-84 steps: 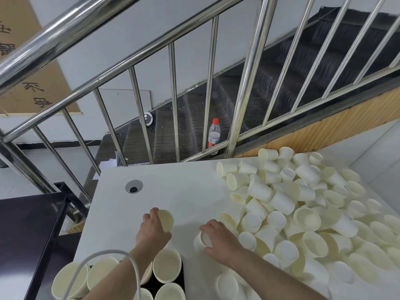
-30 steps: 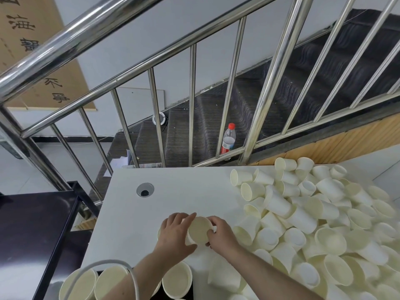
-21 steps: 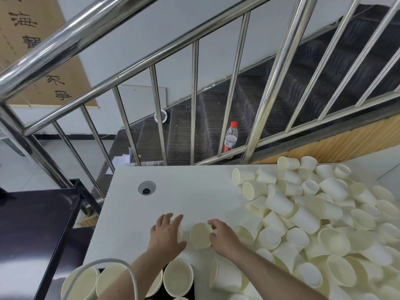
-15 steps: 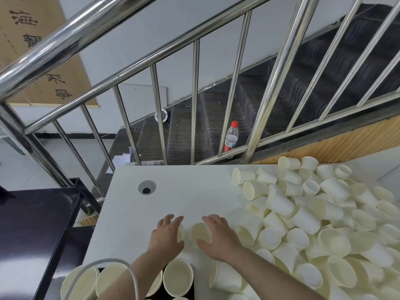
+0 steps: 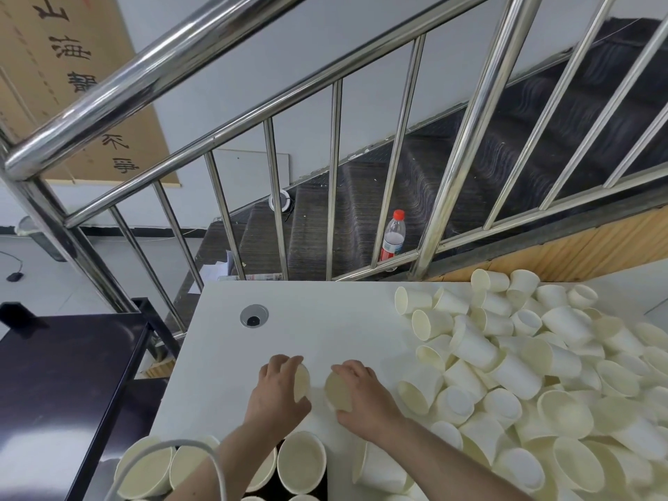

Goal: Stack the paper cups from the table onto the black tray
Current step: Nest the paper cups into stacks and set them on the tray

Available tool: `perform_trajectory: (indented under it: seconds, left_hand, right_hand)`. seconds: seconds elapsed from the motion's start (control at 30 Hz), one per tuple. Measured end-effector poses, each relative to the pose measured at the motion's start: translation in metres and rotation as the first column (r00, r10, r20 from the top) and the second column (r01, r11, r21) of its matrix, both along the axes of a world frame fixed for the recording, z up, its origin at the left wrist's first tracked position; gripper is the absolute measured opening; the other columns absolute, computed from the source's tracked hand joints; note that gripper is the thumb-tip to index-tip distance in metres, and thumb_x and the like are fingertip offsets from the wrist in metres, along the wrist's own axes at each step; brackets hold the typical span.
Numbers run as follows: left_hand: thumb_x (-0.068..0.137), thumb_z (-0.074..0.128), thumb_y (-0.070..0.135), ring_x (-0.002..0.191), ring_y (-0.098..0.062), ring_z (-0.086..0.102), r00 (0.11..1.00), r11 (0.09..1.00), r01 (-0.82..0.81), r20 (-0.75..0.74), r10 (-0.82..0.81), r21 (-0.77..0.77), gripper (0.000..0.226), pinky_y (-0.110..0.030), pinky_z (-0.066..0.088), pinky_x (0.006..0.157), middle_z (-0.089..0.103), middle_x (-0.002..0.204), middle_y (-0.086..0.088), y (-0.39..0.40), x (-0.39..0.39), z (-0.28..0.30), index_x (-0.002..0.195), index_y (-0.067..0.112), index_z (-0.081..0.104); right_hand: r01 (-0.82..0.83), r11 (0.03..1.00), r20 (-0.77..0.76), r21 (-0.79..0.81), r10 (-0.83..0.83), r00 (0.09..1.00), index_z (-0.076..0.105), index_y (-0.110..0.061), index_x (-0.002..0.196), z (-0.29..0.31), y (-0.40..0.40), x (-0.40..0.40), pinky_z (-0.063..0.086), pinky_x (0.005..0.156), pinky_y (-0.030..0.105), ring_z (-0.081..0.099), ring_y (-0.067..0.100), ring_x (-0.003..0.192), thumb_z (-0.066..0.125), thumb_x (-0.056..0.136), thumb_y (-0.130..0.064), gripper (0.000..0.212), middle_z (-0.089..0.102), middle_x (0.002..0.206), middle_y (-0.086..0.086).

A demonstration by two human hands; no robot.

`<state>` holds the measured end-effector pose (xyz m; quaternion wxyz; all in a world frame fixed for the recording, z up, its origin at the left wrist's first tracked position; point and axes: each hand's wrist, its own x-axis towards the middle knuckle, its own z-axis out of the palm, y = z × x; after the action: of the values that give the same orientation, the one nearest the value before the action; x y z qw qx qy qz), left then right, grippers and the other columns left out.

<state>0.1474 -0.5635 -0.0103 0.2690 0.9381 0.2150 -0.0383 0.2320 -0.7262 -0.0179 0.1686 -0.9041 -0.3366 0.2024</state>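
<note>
The left hand [image 5: 276, 390] curls its fingers around one paper cup [image 5: 302, 381]; the right hand [image 5: 363, 395] grips another cup [image 5: 338, 392] just beside it.

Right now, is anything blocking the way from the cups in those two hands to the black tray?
Nothing visible: the left hand and right hand each hold a paper cup over bare table, just beyond the cup stacks on the black tray.

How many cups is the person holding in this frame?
2. The left hand grips one paper cup, the right hand grips another, side by side above the white table. Nested cups inside either would be hidden.
</note>
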Motion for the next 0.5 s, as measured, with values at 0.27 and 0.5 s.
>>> perform_trajectory:
  seconds: [0.27,0.5]
  left_hand:
    - [0.076,0.065,0.013,0.128,-0.022,0.033,0.966,0.998,-0.026,0.254,0.037,-0.05,0.072,-0.021,0.035,0.094,0.034,0.141,0.002,-0.013,-0.014,0.032,0.142,0.024,0.038]
    - [0.074,0.07,0.006,0.12,-0.02,0.039,0.907,0.994,-0.085,0.407,0.108,-0.073,0.073,-0.021,0.029,0.095,0.04,0.135,0.003,-0.022,-0.058,0.057,0.14,0.021,0.042]
  right_hand:
    - [0.005,0.982,0.073,0.187,-0.019,0.997,0.031,-0.027,0.147,0.031,-0.009,-0.006,0.047,0.094,0.03,0.031,0.014,0.13,0.061,0.084,-0.024,0.07,0.029,0.143,-0.012]
    - [-0.043,0.946,0.099,0.322,0.012,0.995,0.035,-0.028,0.146,0.052,-0.017,-0.028,0.045,0.098,0.028,0.031,0.012,0.132,0.066,0.083,-0.029,0.07,0.032,0.143,-0.011]
